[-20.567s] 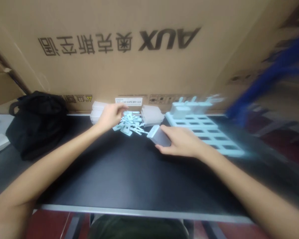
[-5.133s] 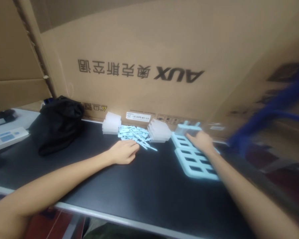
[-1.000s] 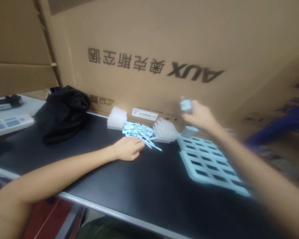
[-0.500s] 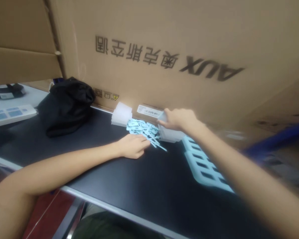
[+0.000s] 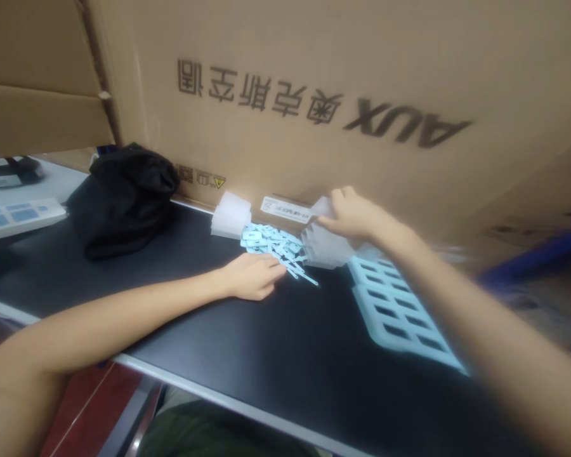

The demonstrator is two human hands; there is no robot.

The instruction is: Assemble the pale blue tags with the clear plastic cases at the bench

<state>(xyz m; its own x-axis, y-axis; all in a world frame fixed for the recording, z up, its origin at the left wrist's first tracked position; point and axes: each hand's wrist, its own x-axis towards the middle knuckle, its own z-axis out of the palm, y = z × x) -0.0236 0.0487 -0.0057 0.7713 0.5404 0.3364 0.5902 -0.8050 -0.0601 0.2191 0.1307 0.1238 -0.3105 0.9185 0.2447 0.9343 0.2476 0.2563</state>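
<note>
My left hand (image 5: pixel 257 276) rests on the black tabletop at the near edge of a pile of light blue plastic strips (image 5: pixel 271 240). Its fingers are curled together, and whatever they may hold is hidden. Farther right, my right hand (image 5: pixel 354 212) pinches a translucent white plastic sheet (image 5: pixel 321 207) above a stack of similar sheets (image 5: pixel 326 246). A second stack of translucent sheets (image 5: pixel 231 216) stands at the left end of the pile. Beside the right forearm lies a light blue slotted plastic tray (image 5: pixel 378 320), partly covered by that arm.
A large cardboard box (image 5: pixel 266 38) with upside-down print rises behind the black table (image 5: pixel 266 355). Black cloth (image 5: pixel 124 203) lies bunched on the left. Beyond it are a white flat box (image 5: pixel 23 219) and a black strap-like item (image 5: pixel 12 172). A blue bar (image 5: pixel 537 257) is blurred at right.
My right hand has moved slightly up and right, with a translucent sheet in its fingers. More of the slotted tray shows. My left hand has stayed almost still by the strips.
</note>
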